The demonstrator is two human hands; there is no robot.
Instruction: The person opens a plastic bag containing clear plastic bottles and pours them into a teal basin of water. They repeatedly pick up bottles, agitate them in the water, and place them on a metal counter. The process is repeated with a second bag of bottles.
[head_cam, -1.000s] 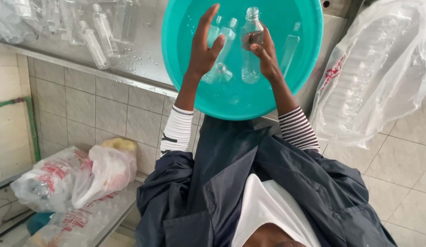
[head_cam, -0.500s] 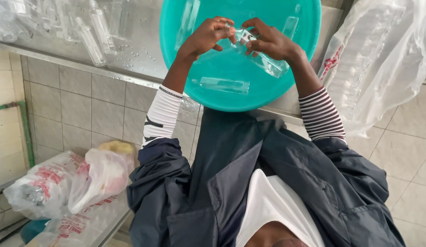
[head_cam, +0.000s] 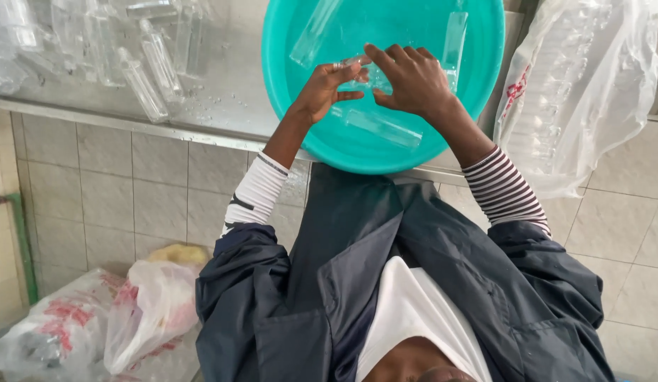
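While both hands work over the teal basin (head_cam: pixel 477 106), the left hand (head_cam: pixel 322 88) pinches the neck of a clear bottle (head_cam: pixel 357 67); the right hand (head_cam: pixel 414 78) curls loosely on it. Clear plastic bag (head_cam: pixel 583 92) with red print hangs rightward.

Clear bottles (head_cam: pixel 141 67) on steel counter (head_cam: pixel 223 106), bagged bottles (head_cam: pixel 576 92), plastic bags (head_cam: pixel 95 325)
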